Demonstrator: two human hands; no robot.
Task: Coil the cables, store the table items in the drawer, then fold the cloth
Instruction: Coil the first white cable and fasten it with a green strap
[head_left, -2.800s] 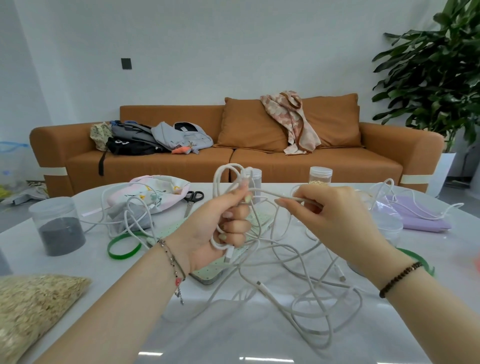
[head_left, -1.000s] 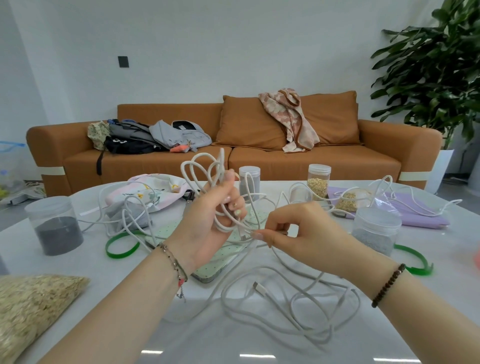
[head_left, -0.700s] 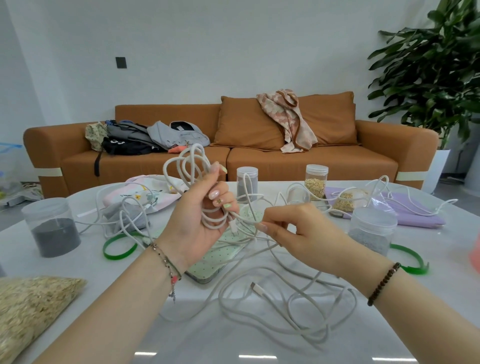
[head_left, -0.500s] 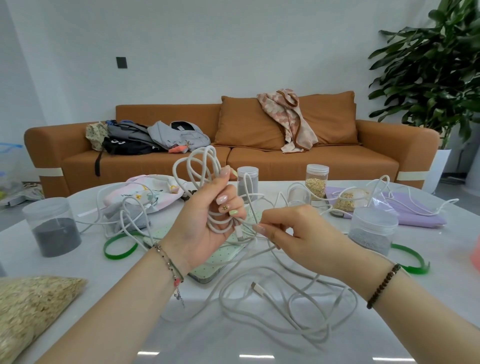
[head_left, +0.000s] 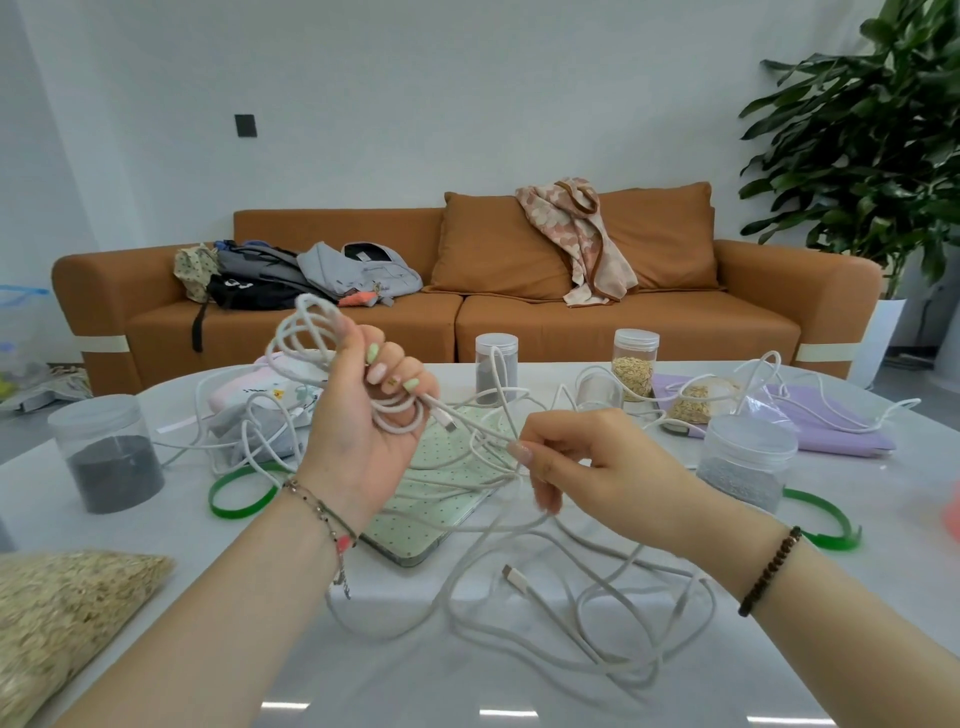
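Well beyond the fingers (head_left: 396, 366), an orange sofa (head_left: 623, 322) runs along the white wall (head_left: 467, 104). Up-left of them a heap of bags (head_left: 311, 273) lies on its seat. Up-right, a patterned scarf (head_left: 582, 234) drapes over the back cushions (head_left: 488, 249). Far right stands a leafy plant (head_left: 872, 130). A dark switch (head_left: 245, 125) sits high on the wall, up-left of the fingers.

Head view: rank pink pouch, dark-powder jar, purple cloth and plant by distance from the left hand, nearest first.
1. Pink pouch: just behind and left of the left hand, which holds the cable.
2. Dark-powder jar: far left, near side.
3. Purple cloth: far right.
4. Plant: back right corner, beyond everything else.
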